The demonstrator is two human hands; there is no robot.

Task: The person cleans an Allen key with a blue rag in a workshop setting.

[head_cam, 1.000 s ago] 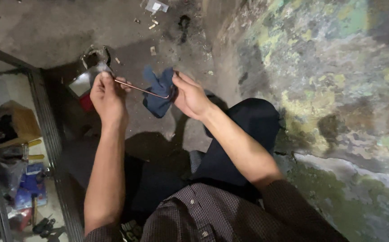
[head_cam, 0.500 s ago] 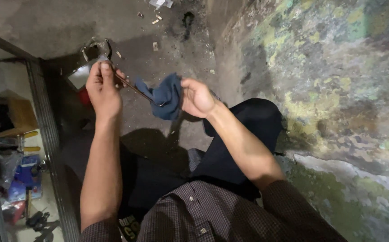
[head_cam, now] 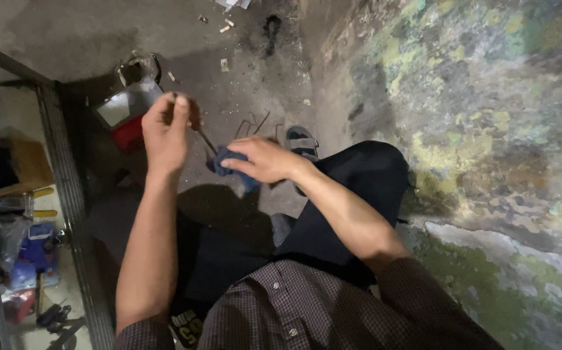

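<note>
My left hand (head_cam: 167,129) is raised over the floor and pinches the upper end of a thin metal rod (head_cam: 206,140). The rod slants down to the right into a dark blue cloth (head_cam: 228,163). My right hand (head_cam: 261,159) is closed over that cloth, wrapping it around the rod's lower end. Both forearms reach forward from my checked shirt, above my dark trousers.
A red and grey box-like object (head_cam: 125,113) and a round metal part (head_cam: 139,65) lie on the concrete floor beyond my left hand. A sandal (head_cam: 301,142) and bent wires (head_cam: 252,124) sit near my knee. A peeling wall (head_cam: 488,110) stands right; a metal shelf frame (head_cam: 67,188) with tools stands left.
My right hand has closed over the blue cloth and slid it along the rod toward my left hand. My view has tilted, so both hands sit lower in the frame.
</note>
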